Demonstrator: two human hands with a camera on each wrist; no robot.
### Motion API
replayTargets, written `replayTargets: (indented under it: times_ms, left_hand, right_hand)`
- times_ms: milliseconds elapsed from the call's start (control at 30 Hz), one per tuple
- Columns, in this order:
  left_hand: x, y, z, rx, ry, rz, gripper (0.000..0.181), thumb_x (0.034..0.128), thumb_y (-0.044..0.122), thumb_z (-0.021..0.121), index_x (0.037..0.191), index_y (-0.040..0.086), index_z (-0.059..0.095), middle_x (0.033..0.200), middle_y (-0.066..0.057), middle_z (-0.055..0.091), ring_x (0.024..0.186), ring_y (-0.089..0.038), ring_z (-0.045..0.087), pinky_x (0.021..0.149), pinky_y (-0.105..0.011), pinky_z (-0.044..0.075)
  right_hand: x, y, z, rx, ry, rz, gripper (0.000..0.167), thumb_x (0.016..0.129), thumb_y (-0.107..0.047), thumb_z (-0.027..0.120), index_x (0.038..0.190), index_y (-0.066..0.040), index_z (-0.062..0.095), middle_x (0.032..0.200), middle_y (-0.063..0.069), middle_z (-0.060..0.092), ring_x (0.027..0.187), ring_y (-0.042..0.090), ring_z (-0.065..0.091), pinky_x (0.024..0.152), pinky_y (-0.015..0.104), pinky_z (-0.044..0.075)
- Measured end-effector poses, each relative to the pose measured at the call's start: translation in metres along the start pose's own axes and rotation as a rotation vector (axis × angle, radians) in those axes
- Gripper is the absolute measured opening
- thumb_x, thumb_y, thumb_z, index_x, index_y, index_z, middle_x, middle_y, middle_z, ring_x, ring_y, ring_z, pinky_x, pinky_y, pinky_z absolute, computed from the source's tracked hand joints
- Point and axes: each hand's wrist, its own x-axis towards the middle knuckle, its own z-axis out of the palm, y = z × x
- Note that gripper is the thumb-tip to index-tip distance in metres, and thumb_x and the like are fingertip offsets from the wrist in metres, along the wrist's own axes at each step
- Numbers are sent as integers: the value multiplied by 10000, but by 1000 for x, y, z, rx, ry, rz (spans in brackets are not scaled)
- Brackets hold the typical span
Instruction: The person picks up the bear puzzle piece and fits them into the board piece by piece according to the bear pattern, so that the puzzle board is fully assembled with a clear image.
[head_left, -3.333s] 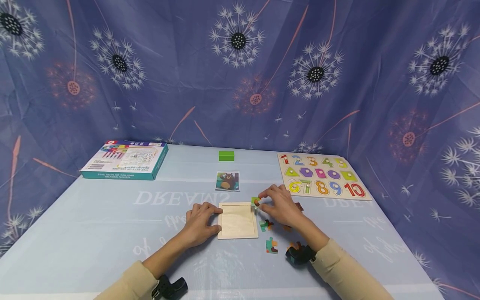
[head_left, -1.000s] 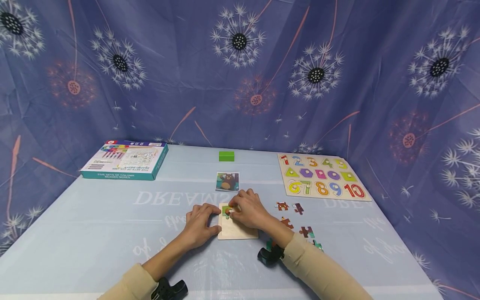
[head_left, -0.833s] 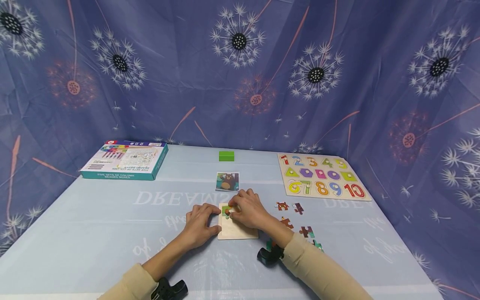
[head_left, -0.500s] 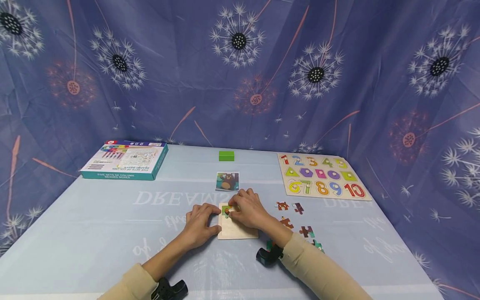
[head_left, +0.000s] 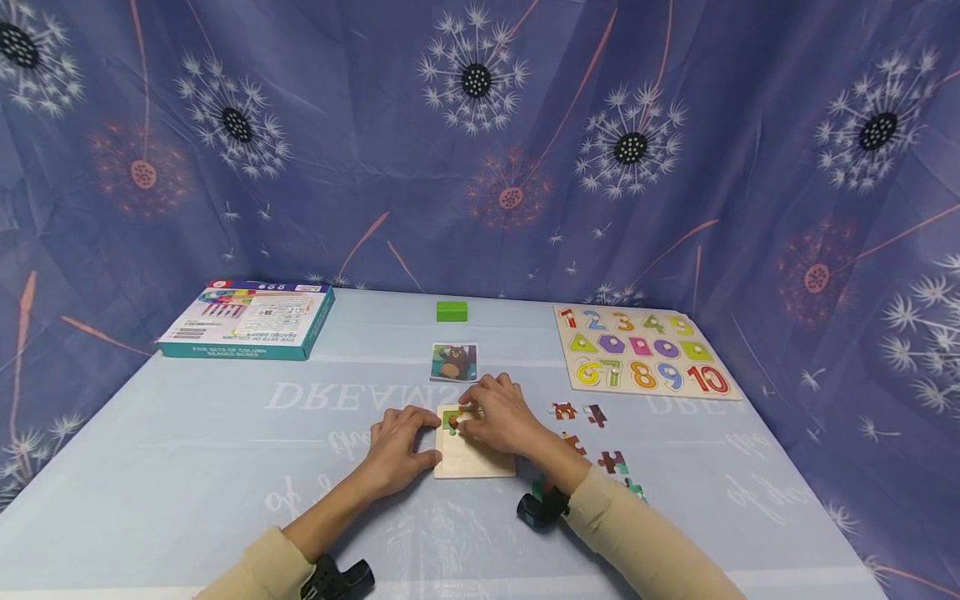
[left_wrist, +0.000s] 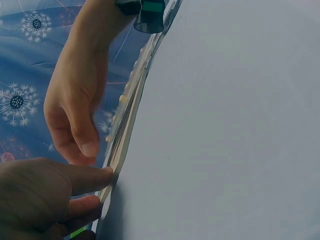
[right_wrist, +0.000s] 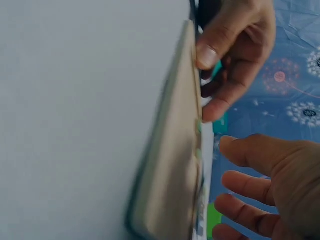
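Observation:
A shallow wooden puzzle tray (head_left: 480,458) lies in front of me. My left hand (head_left: 397,454) holds its left edge with thumb and fingers; the right wrist view shows these fingertips on the rim. A green-and-brown jigsaw piece (head_left: 450,419) sits in the tray's far left corner, partly covered by my right fingertips. My right hand (head_left: 501,417) is over the tray. In the right wrist view its fingers (right_wrist: 250,185) are spread slightly away from the tray, with nothing seen between them. Several loose pieces lie to the right, including a brown one (head_left: 612,462); my right forearm partly hides others.
Behind the tray lies a bear picture card (head_left: 453,362), with a green block (head_left: 452,312) farther back. A number-and-shape board (head_left: 645,354) is at the back right. At the back left stands a flat teal-and-white box (head_left: 247,321).
My right hand has carried the green-and-brown piece from the tray's right side leftward to its far left corner. In the last half second it has risen slightly. My left hand has stayed put.

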Motion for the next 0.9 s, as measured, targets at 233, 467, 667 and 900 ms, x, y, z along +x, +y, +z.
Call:
replayTargets:
  times_ms: [233, 467, 667, 900]
  left_hand:
    - [0, 0, 0, -6, 2, 6, 342, 735, 126, 730, 1065, 111, 641, 1161, -16, 595, 1077, -230, 423, 889, -465, 240]
    - [0, 0, 1, -16, 1, 0, 352, 727, 113, 730, 1068, 104, 642, 1170, -41, 594, 1076, -234, 419, 900, -474, 230]
    - [0, 0, 1, -18, 4, 4, 349, 724, 110, 729, 1061, 103, 642, 1164, -43, 596, 1072, -235, 420, 895, -473, 233]
    - [-1, 1, 0, -18, 6, 6, 350, 723, 108, 729, 1063, 100, 643, 1163, -46, 595, 1077, -244, 424, 900, -479, 233]
  right_hand:
    - [-8, 10, -19, 75, 31, 30, 326, 787, -276, 733, 1079, -142, 677, 1023, 23, 594, 990, 224, 441, 882, 423, 330]
    - [-20, 27, -34, 126, 58, 49, 328, 800, -257, 728, 1094, -122, 677, 1055, 42, 604, 1012, 244, 443, 903, 453, 320]
    - [-29, 46, -42, 98, 88, 61, 326, 799, -254, 727, 1097, -134, 676, 1057, 9, 604, 992, 226, 443, 896, 449, 326]
    - [-41, 71, -47, 95, 76, 97, 341, 802, -258, 728, 1109, -121, 666, 1085, 59, 614, 940, 204, 413, 865, 436, 330]
